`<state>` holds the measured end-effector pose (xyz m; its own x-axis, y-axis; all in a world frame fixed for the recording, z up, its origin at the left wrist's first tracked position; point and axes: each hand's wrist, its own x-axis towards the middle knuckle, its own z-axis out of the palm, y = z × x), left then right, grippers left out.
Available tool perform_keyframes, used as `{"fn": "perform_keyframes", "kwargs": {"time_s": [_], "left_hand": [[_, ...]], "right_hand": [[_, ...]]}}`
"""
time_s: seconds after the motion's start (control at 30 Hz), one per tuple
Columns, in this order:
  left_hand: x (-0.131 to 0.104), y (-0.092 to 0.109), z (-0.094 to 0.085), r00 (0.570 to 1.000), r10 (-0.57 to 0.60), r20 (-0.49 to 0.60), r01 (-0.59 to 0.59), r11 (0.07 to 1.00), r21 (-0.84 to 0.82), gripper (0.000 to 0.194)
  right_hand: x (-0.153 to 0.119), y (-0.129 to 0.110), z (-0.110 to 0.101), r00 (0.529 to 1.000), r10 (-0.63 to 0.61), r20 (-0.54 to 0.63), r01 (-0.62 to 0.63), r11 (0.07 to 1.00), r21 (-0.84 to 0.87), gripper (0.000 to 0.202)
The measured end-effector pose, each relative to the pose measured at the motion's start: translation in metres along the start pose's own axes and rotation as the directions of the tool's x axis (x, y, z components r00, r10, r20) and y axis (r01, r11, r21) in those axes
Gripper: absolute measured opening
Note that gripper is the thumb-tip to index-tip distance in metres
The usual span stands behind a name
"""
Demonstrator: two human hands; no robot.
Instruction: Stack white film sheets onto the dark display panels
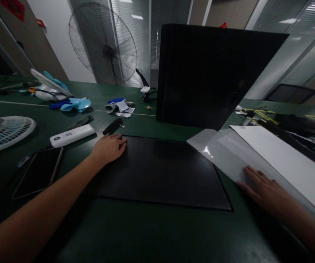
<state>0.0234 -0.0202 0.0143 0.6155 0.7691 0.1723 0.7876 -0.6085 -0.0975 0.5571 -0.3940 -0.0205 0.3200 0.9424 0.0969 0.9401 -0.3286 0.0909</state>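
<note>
In the head view a flat black rectangular panel (160, 175) lies on the dark green table. My left hand (109, 148) rests on its far left corner, palm down, fingers stretched and a little apart. Just beyond those fingers are a black-handled tool (112, 126) and a small screw-like piece. To the right, a glossy translucent sheet (217, 149) overlaps the panel's far right corner. My right hand (264, 190) lies flat on this sheet with fingers extended, gripping nothing. Beside it is a stiff white sheet (285, 160).
A large black upright panel (212, 73) stands behind. On the left are a phone (39, 170), a white power-bank-like block (72, 135), pliers (82, 122) and a white fan grille (9, 133). Paper scraps (121, 106) and blue plastic pieces (76, 104) lie farther back; cables (264, 117) at right.
</note>
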Motion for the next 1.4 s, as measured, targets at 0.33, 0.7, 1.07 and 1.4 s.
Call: {"fn": "perform_keyframes", "kwargs": {"time_s": [0.33,0.7,1.07,1.4], "left_hand": [[-0.004,-0.025,0.022,0.992,-0.122,0.013,0.121,0.956,-0.266,0.061],[-0.004,-0.028,0.025,0.984,-0.134,-0.118,-0.004,0.647,-0.762,0.074],[-0.002,-0.036,0.017,0.992,-0.109,-0.062,0.016,0.605,-0.796,0.088],[-0.002,-0.036,0.02,0.991,-0.131,-0.037,0.064,0.686,-0.725,0.074]], "right_hand": [[-0.026,-0.092,-0.022,0.969,-0.221,0.108,0.203,0.966,0.158,0.078],[0.05,-0.186,-0.081,0.745,-0.604,0.284,0.486,0.783,0.389,0.084],[0.092,-0.204,-0.079,0.565,-0.804,0.185,0.637,0.568,0.522,0.079],[0.111,-0.202,-0.064,0.56,-0.826,0.07,0.706,0.519,0.482,0.076]]}}
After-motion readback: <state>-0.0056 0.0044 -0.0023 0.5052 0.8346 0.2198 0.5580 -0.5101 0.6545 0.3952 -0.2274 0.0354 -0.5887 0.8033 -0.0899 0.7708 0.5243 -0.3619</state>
